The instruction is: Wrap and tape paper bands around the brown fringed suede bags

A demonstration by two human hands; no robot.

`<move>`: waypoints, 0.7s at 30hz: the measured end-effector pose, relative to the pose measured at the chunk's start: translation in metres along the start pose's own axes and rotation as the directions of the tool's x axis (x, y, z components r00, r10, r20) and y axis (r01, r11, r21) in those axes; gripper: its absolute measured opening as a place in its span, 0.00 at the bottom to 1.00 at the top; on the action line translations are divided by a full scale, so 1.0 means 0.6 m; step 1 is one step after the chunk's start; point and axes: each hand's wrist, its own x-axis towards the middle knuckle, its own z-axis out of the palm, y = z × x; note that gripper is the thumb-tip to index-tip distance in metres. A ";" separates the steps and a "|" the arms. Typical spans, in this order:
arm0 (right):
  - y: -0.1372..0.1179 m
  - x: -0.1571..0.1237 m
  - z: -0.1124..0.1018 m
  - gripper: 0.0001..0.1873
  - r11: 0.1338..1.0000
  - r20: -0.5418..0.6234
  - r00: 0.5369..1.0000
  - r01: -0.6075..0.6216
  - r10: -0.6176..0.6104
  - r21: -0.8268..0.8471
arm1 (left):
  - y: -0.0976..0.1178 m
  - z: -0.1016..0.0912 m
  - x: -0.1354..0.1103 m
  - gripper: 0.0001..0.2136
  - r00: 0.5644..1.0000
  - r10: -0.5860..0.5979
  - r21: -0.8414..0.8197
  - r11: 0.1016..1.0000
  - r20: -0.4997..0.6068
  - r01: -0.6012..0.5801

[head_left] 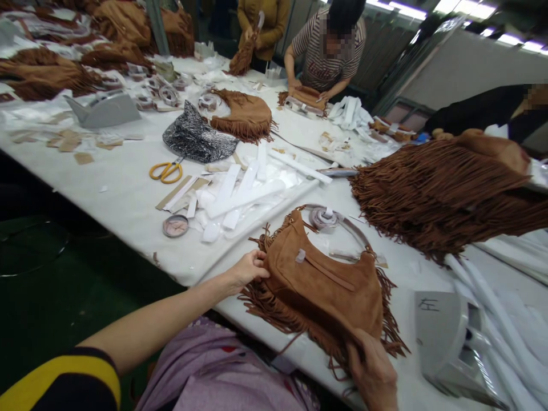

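A brown suede handbag point(317, 279) with fringe along its edges lies on the white table in front of me. Its strap point(351, 228) curves away at the far side, beside a wrapped roll point(323, 218). My left hand point(250, 271) pinches the bag's left edge between thumb and fingers. At the near right corner, my right hand point(373, 365) grips the bag's lower edge, its fingers partly hidden by the suede. A small piece of clear tape point(300, 256) sits on the bag near a zipper strip.
Yellow-handled scissors point(166, 171), a round tin point(175, 226) and white strips point(240, 194) lie to the left. A grey tape dispenser point(445, 337) stands at right, below a heap of fringed bags point(440, 188). Across the table, a person in stripes point(329, 51) handles another bag.
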 end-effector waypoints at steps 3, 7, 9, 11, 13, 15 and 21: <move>-0.023 0.038 -0.018 0.19 0.999 -0.008 0.999 -0.043 0.043 -0.003 | -0.011 0.001 0.006 0.24 0.999 0.018 -0.002 1.000 -0.037 -0.018; -0.098 0.140 -0.026 0.17 0.990 0.080 0.993 -0.096 0.088 0.107 | -0.020 0.003 0.007 0.25 0.998 0.034 -0.021 0.999 -0.061 -0.036; -0.146 0.200 -0.018 0.12 0.963 0.255 0.963 -0.151 0.093 0.221 | -0.022 0.006 0.006 0.26 0.997 0.053 -0.034 0.998 -0.060 -0.055; -0.187 0.252 -0.007 0.13 0.951 0.365 0.923 -0.210 0.117 0.227 | -0.023 0.008 0.005 0.27 0.996 0.074 -0.054 0.996 -0.051 -0.077; -0.215 0.286 0.004 0.14 0.962 0.457 0.877 -0.235 0.149 0.137 | -0.026 0.008 0.005 0.27 0.995 0.086 -0.078 0.993 -0.051 -0.090; -0.227 0.302 0.012 0.14 0.967 0.539 0.826 -0.245 0.167 0.076 | -0.029 0.008 0.006 0.28 0.994 0.084 -0.095 0.991 -0.067 -0.090; -0.219 0.295 0.024 0.09 0.901 0.640 0.746 -0.389 0.183 0.195 | -0.035 0.011 0.007 0.28 0.993 0.078 -0.119 0.989 -0.093 -0.088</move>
